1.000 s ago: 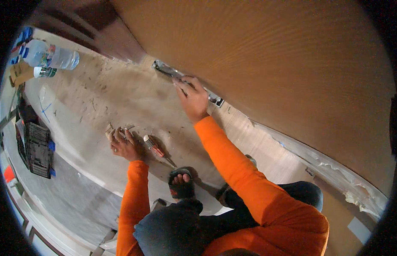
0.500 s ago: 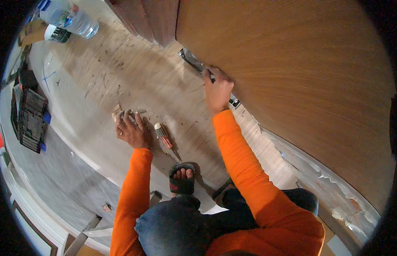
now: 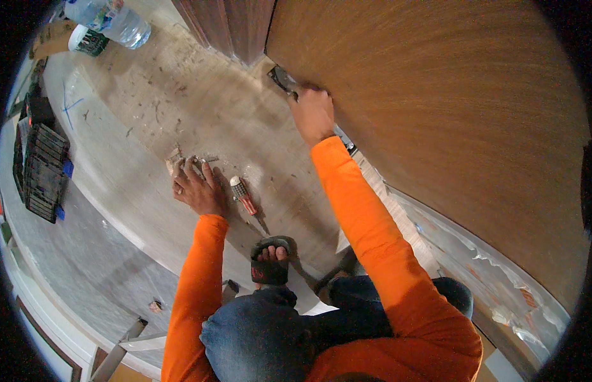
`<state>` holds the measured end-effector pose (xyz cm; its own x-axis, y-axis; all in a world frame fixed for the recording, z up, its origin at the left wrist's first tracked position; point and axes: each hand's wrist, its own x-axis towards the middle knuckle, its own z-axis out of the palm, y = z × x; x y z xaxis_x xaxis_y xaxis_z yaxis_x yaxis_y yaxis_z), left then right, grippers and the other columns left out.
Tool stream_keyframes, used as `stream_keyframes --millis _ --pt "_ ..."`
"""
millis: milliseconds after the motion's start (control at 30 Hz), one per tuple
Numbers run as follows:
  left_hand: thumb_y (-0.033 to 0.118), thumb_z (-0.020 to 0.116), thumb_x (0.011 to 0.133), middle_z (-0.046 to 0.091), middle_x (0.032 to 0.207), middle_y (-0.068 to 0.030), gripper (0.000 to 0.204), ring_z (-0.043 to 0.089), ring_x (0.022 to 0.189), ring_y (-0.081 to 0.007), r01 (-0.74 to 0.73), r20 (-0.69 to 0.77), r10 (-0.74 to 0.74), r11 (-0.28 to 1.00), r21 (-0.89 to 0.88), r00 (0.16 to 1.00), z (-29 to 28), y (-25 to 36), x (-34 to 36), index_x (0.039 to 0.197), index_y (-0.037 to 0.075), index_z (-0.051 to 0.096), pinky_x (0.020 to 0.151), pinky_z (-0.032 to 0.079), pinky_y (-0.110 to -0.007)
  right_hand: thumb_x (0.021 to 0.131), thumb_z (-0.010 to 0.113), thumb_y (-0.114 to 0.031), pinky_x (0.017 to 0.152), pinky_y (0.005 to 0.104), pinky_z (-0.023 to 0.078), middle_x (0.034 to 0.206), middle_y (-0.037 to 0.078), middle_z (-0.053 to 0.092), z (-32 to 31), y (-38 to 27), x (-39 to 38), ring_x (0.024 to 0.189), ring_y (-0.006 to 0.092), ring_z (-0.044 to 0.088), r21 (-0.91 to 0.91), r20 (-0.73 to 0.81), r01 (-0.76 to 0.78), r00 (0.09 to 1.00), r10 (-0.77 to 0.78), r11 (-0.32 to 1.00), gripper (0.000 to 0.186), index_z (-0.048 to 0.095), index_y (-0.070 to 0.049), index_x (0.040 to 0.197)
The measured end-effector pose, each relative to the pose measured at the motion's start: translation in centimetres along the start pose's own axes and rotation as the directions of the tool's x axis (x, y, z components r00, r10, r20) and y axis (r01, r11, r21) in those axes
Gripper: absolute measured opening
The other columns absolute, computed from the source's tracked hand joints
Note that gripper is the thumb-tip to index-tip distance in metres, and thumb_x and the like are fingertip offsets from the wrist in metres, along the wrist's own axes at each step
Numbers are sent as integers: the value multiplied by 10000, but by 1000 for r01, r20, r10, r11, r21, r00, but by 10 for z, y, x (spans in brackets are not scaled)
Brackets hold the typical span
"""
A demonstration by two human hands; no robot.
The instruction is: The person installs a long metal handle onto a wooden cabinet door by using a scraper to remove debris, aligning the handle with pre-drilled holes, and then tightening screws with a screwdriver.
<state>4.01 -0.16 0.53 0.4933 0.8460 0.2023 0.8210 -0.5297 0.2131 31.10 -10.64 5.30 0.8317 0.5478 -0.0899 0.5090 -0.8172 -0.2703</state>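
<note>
The long silver-and-black metal strip (image 3: 281, 77) is set along the foot of the flat brown wooden panel (image 3: 429, 127) and is partly covered by the bare right hand (image 3: 314, 111); whether its fingers are closed on it cannot be told. The left hand (image 3: 199, 188) is laid, fingers parted, on the dusty pale floor (image 3: 213, 102), near the red-and-white-handled screwdriver (image 3: 244, 196).

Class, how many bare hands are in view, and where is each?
2: the left hand just left of the screwdriver, the right hand at the edge of the brown panel. No others show.
</note>
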Motion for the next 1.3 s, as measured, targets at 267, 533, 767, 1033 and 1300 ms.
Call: stream_keyframes --millis 267,533,767,1033,1300 --pt "381 578 920 466 1378 -77 397 394 1275 -269 27 -11 -27 999 -28 1000 8 -8 -1 1246 156 574 1056 245 -424 823 678 -215 764 407 549 906 155 714 2 23 -24 824 327 689 60 -269 66 962 -48 996 180 738 -104 951" --pt "398 574 923 466 1371 -59 398 389 1265 -285 36 -8 -36 998 -55 999 9 -15 -3 1248 168 579 1056 244 -429 814 697 -169 745 397 553 918 154 717 -6 11 -23 812 308 692 114 -417 218 896 -153 969 167 743 -74 943" --pt "414 581 921 475 1362 -56 398 408 1245 -287 35 -13 -35 999 -27 999 9 -12 -2 1247 187 581 1040 261 -436 839 659 -249 714 428 551 873 193 693 -5 9 -10 762 350 679 -20 -166 114 979 -116 993 218 740 -99 974" --pt "402 586 918 478 1358 -34 370 425 1226 -283 46 -19 -48 996 -76 999 8 -13 -1 1211 177 598 1037 268 -423 865 642 -314 692 468 533 805 165 695 18 33 -46 701 367 662 34 -279 55 959 -43 998 244 737 -115 972" --pt "370 575 922 504 1348 -61 354 450 1263 -272 18 -63 -20 999 -35 998 2 -5 0 1223 184 565 1026 282 -426 799 747 -156 584 370 513 685 113 642 19 46 -82 604 286 626 398 -480 12 855 196 918 139 714 -27 839"
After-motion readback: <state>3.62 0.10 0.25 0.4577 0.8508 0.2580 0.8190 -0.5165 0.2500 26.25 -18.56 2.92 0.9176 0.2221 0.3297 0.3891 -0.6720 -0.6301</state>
